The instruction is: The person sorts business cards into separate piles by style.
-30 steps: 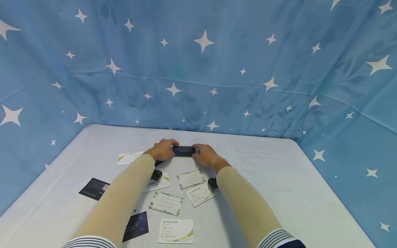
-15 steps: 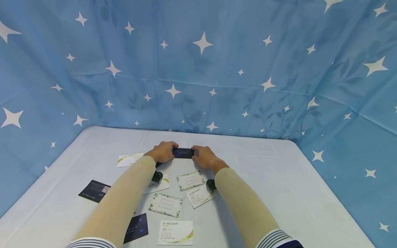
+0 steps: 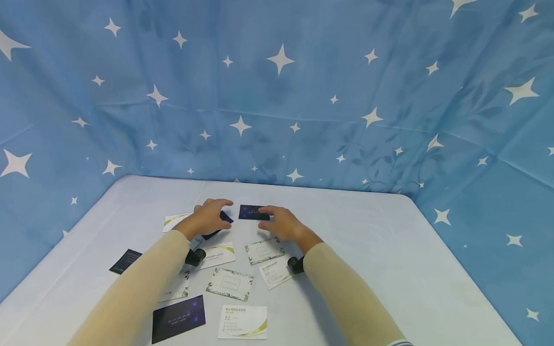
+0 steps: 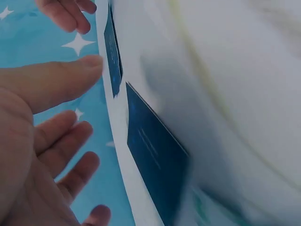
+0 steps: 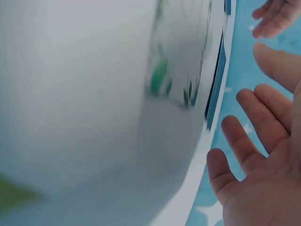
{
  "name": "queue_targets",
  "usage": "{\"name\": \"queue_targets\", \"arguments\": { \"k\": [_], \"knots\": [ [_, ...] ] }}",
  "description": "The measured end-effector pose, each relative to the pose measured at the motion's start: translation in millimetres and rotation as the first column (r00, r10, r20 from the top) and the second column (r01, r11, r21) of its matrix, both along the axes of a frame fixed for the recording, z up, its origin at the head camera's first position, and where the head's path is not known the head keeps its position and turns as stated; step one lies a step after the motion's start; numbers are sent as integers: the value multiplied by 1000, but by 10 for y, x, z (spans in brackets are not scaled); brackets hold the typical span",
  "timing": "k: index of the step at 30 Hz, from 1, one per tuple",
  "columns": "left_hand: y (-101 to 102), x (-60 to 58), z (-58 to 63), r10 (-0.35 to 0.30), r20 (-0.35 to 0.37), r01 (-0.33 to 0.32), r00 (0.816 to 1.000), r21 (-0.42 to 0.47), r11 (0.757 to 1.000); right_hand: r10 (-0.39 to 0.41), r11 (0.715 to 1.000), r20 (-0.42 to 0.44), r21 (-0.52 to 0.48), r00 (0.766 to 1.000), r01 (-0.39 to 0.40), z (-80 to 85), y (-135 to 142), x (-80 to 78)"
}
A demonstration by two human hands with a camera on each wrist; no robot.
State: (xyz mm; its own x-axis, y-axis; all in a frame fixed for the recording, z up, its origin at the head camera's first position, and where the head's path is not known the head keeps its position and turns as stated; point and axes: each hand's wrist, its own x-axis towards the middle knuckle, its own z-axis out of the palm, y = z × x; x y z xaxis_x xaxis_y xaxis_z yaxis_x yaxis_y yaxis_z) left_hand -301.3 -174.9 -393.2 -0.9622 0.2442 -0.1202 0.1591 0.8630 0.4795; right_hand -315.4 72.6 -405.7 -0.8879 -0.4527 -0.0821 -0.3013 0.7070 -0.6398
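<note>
A dark blue business card (image 3: 250,212) lies flat near the back of the white table. My right hand (image 3: 283,224) is at its right end, with thumb and fingers spread and overlapping the card in the head view. In the right wrist view the fingers (image 5: 242,139) are straight and hold nothing. My left hand (image 3: 207,218) hovers to the left, over another dark card (image 3: 226,217) that it partly hides. Spread fingers and an extended thumb (image 4: 66,80) show in the left wrist view, apart from the dark card (image 4: 153,150) there.
Several business cards lie below the hands: leaf-bordered white cards (image 3: 230,284) (image 3: 265,251), gold-curved white cards (image 3: 242,322) (image 3: 218,255) and dark cards (image 3: 178,318) (image 3: 125,260). A starry blue curtain (image 3: 277,96) hangs behind the table (image 3: 389,250).
Both hands gripped the ends of the back dark card earlier. The left hand has let go and moved left, uncovering a second dark card; the right hand's fingers have loosened. The card stays in place.
</note>
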Motion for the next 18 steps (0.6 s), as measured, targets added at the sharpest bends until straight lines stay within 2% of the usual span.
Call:
{"name": "queue_targets", "arguments": {
  "k": [3,7,12,18],
  "knots": [
    [-151,149,-20,15,-14,-16,1000,-16,1000,60,998,-1,-11,998,-60,20,-48,72],
    [-256,265,-14,49,-24,-50,999,-47,998,121,993,0,-17,993,-121,51,-104,148],
    [-291,331,0,84,-29,-86,996,-70,994,132,991,-7,-13,991,-132,75,-208,207],
    [-326,353,-46,116,-47,-120,992,-78,990,129,992,4,-10,992,-128,71,-311,245]
  ]
}}
